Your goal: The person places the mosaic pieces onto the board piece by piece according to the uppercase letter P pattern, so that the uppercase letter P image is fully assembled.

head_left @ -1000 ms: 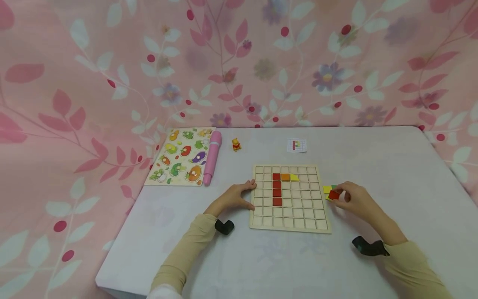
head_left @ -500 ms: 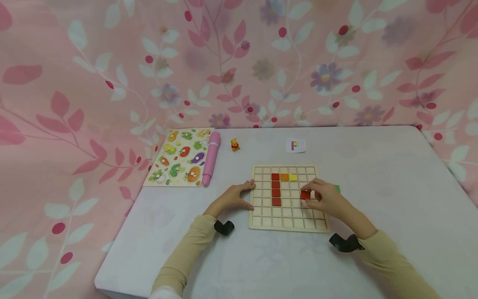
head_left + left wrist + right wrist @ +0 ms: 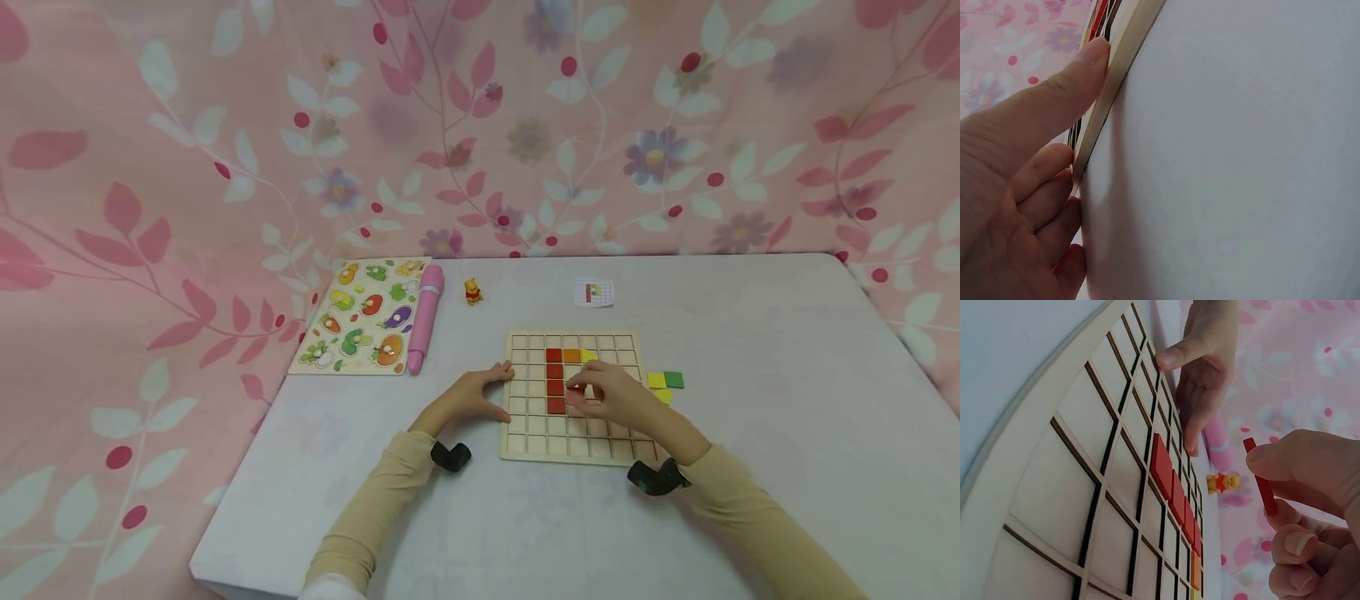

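Observation:
A wooden grid board (image 3: 581,447) lies on the white table (image 3: 750,350), with a column of red tiles (image 3: 554,379), an orange tile (image 3: 572,356) and a yellow tile (image 3: 589,356) set in it. My right hand (image 3: 603,396) hovers over the board's middle and pinches a red tile (image 3: 1260,478) between thumb and fingers, just right of the red column. The left hand (image 3: 468,398) rests against the board's left edge (image 3: 1113,87), thumb on the rim, fingers loosely curled on the table.
Loose yellow and green tiles (image 3: 664,382) lie right of the board. A small pattern card (image 3: 594,292), a tiny yellow bear figure (image 3: 472,290), a pink pen (image 3: 425,317) and a vegetable peg puzzle (image 3: 365,314) sit at the back. Floral pink cloth hangs behind.
My right hand has carried a red tile from the loose pile at the board's right, leftward over the board to beside the red column. The left hand has stayed put.

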Demonstrator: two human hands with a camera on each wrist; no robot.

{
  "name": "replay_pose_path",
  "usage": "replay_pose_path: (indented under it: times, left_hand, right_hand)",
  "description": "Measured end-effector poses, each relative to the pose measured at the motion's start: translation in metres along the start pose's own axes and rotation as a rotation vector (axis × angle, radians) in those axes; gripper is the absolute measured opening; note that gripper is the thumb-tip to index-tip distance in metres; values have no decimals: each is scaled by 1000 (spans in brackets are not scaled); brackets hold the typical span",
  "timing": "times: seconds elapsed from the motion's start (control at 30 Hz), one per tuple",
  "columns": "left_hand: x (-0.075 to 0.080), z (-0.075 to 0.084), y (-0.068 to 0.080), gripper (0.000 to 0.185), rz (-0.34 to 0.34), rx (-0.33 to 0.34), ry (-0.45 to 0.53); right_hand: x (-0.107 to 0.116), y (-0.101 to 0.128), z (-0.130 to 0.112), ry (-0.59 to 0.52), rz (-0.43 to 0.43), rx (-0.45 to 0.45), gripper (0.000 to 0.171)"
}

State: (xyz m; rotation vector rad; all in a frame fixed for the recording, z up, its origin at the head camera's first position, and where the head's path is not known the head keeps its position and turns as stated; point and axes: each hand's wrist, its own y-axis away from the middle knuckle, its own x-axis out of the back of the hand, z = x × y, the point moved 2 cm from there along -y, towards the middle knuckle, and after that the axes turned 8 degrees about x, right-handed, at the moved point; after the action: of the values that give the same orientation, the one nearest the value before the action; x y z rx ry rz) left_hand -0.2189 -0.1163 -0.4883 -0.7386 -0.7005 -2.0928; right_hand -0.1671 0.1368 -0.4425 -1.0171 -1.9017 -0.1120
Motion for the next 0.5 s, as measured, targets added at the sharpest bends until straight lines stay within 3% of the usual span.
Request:
replay_pose_path:
  times: [0.37, 0.5]
  left_hand:
    - [1, 2, 0, 82, -1, 16, -1]
    - [-1, 1, 0, 81, -4, 15, -4]
  right_hand:
    - [-25, -2, 1, -48, -88, 37, 18]
    - [-33, -1, 2, -63, -140, 10, 18]
